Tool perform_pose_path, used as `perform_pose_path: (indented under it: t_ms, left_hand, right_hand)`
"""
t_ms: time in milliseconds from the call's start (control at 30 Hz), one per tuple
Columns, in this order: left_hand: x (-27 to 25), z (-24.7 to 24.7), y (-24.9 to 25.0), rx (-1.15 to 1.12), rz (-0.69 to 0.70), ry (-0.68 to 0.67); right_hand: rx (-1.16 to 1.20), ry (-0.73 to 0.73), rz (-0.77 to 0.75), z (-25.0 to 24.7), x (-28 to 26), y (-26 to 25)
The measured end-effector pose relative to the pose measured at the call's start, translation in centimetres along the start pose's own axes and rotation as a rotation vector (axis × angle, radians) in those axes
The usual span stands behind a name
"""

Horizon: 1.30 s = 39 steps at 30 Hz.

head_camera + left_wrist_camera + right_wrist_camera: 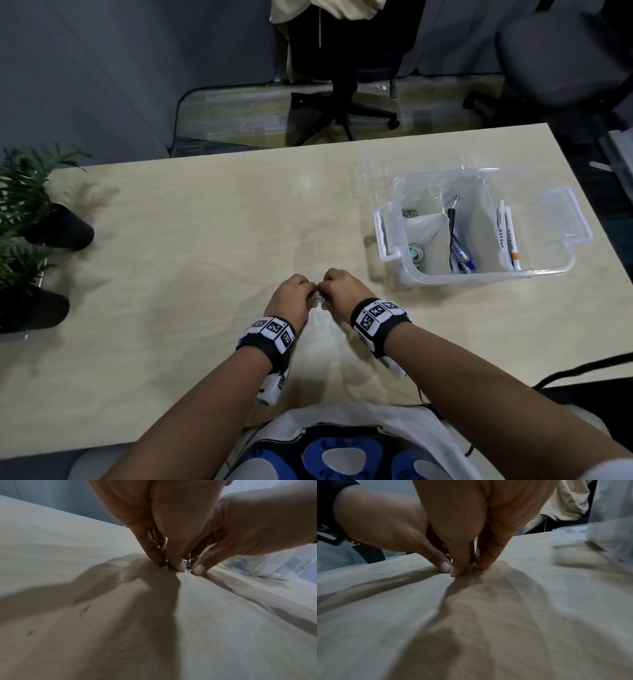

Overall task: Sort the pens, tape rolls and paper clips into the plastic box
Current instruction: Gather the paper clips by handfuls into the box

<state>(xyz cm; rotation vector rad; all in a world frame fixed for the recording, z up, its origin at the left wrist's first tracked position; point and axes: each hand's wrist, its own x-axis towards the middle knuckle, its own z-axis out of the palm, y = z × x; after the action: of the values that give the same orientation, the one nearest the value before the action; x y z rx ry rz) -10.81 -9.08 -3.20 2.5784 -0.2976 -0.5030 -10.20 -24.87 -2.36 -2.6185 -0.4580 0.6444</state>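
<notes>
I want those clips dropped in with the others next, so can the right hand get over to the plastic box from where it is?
Probably yes. The right hand pinches the paper clips on the table, and the plastic box sits open to its right, with only bare tabletop between them.

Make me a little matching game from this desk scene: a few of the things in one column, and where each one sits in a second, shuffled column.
Things:
1. white markers
2. tape roll
3. loose paper clips
4. potted plant

Places:
A. on the table, pinched between both hands
B. at the table's left edge
C. right compartment of the plastic box
D. near-left compartment of the plastic box

Pairs: 1-C, 2-D, 3-A, 4-B
</notes>
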Motion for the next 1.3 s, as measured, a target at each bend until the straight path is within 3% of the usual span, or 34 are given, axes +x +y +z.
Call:
perform_pose_path:
  t_ms: [333, 567, 733, 967, 1300]
  left_hand:
    - [0.1, 0.2, -0.7, 0.254, 0.112, -0.063]
    - [0.1, -0.6, -1.0, 0.162, 0.08, -0.03]
    - [-0.3, -3.3, -1.1, 0.002, 0.038, 0.062]
    - [0.8, -7.4, 1.3, -0.239, 0.02, 0.215]
    - [6.2, -12.6, 13.2, -0.486, 0.175, 0.311]
  right_hand:
    - [-0.187, -0.105, 0.026, -1.1, 0.0, -1.0]
    - [-0.079, -0.068, 0.14, -2.0, -0.1, -1.1]
    - [0.149, 0.059, 0.231, -3.8, -0.7, -1.2]
    - [0.336, 0.316, 0.176, -8.4, -1.7, -2.9]
    - [0.61, 0.678, 0.25, -18.1, -4.3, 0.5]
